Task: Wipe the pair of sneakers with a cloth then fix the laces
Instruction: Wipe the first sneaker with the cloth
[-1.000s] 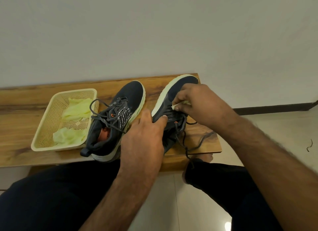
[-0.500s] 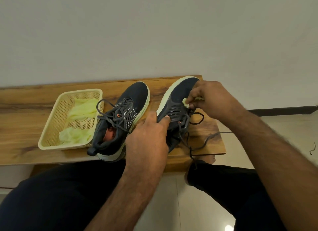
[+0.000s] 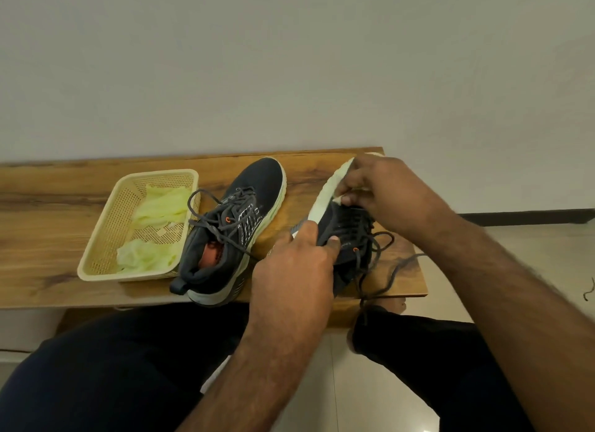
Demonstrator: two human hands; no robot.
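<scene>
Since half a second ago the right-hand sneaker (image 3: 346, 235) has been tipped further onto its side, its pale sole now turned up toward the left of the frame, and the right hand (image 3: 386, 190) has slid up toward the toe with the cloth (image 3: 349, 194). That shoe sits right of centre on the wooden tabletop (image 3: 48, 238), while the other sneaker (image 3: 231, 235) lies flat just left of it, touching a yellow basket (image 3: 106, 238) that holds more pale green cloths (image 3: 161, 206). What could go wrong: the loose laces (image 3: 396, 270) trail off the tabletop's near edge toward the person's knee, so a wide wiping stroke could snag them and drag the shoe; and with the shoe balanced on its edge, a hard push from the cloth could twist it out of the steadying grip. The left hand (image 3: 296, 270) is closed round the shoe's midsection, thumb on the upper and fingers wrapped under the sole side. The right hand has its fingers curled, pinching the small folded cloth against the sole rim near the toe.
</scene>
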